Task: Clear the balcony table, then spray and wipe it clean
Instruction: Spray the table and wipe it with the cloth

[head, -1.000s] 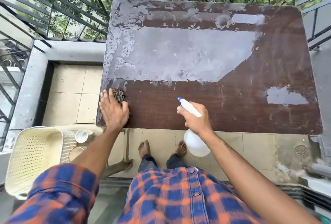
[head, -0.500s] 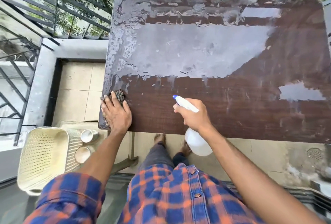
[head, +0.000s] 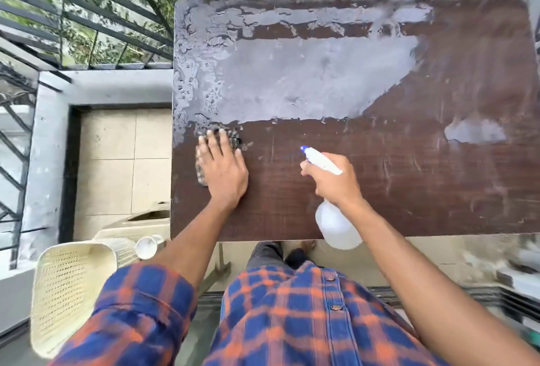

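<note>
The left hand point(head: 223, 169) lay flat with straight fingers, pressing the cloth point(head: 233, 140) onto the table point(head: 423, 184) near its left edge, probably to wipe. The right hand point(head: 336, 186) gripped the bottle point(head: 337, 226), its nozzle aimed over the dry near strip beside the wet patch point(head: 306, 79).

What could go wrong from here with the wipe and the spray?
1. The wet film reaches the left edge of the table. The cloth under the left hand could push dirty water off, possibly onto the chair and cup near that corner.
2. The spray bottle in the right hand points toward the left hand, so a squeeze may wet it rather than the dry wood.
3. The separate wet patch at right could be missed.
</note>
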{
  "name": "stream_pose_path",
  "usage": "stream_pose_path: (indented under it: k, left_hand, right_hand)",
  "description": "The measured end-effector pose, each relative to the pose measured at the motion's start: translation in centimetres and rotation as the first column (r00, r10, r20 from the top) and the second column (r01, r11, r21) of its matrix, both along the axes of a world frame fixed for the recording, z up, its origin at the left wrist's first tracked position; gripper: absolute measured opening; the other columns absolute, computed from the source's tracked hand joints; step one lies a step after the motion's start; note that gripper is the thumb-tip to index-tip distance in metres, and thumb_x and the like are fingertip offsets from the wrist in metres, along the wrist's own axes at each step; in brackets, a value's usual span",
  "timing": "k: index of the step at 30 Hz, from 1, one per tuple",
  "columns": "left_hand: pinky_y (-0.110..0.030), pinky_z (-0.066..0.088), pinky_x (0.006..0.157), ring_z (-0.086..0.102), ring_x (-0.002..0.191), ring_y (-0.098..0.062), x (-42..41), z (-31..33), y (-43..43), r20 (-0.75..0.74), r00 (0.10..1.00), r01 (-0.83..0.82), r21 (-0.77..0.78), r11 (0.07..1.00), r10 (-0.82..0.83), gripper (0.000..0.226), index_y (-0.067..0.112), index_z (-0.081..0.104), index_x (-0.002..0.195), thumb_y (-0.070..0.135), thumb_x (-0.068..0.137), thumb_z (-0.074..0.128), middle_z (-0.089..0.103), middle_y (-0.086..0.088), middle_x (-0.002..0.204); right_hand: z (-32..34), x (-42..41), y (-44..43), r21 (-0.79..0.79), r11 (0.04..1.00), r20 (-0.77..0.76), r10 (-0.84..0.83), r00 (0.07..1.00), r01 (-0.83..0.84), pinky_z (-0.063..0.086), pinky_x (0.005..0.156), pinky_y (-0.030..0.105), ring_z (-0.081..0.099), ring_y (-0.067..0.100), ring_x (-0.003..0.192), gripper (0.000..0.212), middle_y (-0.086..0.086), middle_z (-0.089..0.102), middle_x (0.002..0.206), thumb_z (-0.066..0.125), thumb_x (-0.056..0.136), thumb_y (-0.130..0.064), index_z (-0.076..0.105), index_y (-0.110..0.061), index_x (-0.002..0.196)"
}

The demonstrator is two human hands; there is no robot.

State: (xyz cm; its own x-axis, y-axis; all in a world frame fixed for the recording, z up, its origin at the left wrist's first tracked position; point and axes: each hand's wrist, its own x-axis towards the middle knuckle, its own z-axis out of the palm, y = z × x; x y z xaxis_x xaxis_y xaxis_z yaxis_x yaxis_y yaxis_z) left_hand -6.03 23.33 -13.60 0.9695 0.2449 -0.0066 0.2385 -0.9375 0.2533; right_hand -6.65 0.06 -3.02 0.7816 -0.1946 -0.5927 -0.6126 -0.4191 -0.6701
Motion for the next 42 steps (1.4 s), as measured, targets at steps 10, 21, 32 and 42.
stream_pose_path:
  k: [10, 21, 32, 42]
  left_hand:
    - [-0.054, 0.014, 0.123, 0.014, 0.152, -0.042, 1.4, 0.4, -16.7, -0.065, 0.671, 0.730, -0.118, 0.673, -0.739, 0.064, 0.010, 0.030, 0.156, 0.038, 0.100, 0.041, 0.028, -0.020, 0.162]
    - [-0.049, 0.031, 0.118, 0.026, 0.151, -0.033, 2.9, -0.7, -21.7, 0.026, 0.241, 0.957, -0.173, 0.233, -0.970, 0.055, 0.018, 0.042, 0.151, 0.043, 0.102, 0.042, 0.038, -0.011, 0.159]
    - [-0.051, 0.019, 0.123, 0.016, 0.154, -0.033, 10.6, 0.3, -11.1, -0.040, 0.862, 0.487, -0.205, 0.849, -0.505, 0.059, 0.017, 0.031, 0.157, 0.041, 0.103, 0.035, 0.030, -0.012, 0.163]
    - [-0.054, 0.021, 0.121, 0.023, 0.150, -0.038, 6.1, -0.1, 5.4, -0.008, 0.997, -0.075, -0.116, 0.990, 0.074, 0.057, 0.014, 0.032, 0.156, 0.034, 0.103, 0.042, 0.033, -0.018, 0.160]
  right_hand:
    - [1.9, -1.7, -6.0, -0.204, 0.871, 0.018, -0.453, 0.891, 0.447, 0.058, 0.067, 0.050, 0.056, 0.026, 0.050, 0.017, -0.006, 0.066, 0.056, 0.071, 0.081, -0.032, 0.075, -0.022, 0.068]
    - [2.0, -4.9, -8.3, -0.214, 0.760, 0.053, -0.618, 0.784, 0.614, 0.057, 0.064, 0.053, 0.056, 0.031, 0.054, 0.017, 0.008, 0.072, 0.066, 0.067, 0.073, -0.041, 0.074, -0.025, 0.074]
    - [3.0, 0.3, -3.1, -0.080, 0.880, 0.037, -0.467, 0.884, 0.468, 0.049, 0.061, 0.041, 0.051, 0.020, 0.045, 0.012, 0.011, 0.076, 0.077, 0.067, 0.075, -0.037, 0.074, -0.028, 0.078]
    - [2.4, 2.8, 2.8, -0.056, 0.981, 0.009, -0.184, 0.983, 0.184, 0.050, 0.058, 0.034, 0.053, 0.014, 0.041, 0.016, 0.002, 0.072, 0.068, 0.070, 0.085, -0.030, 0.075, -0.017, 0.078]
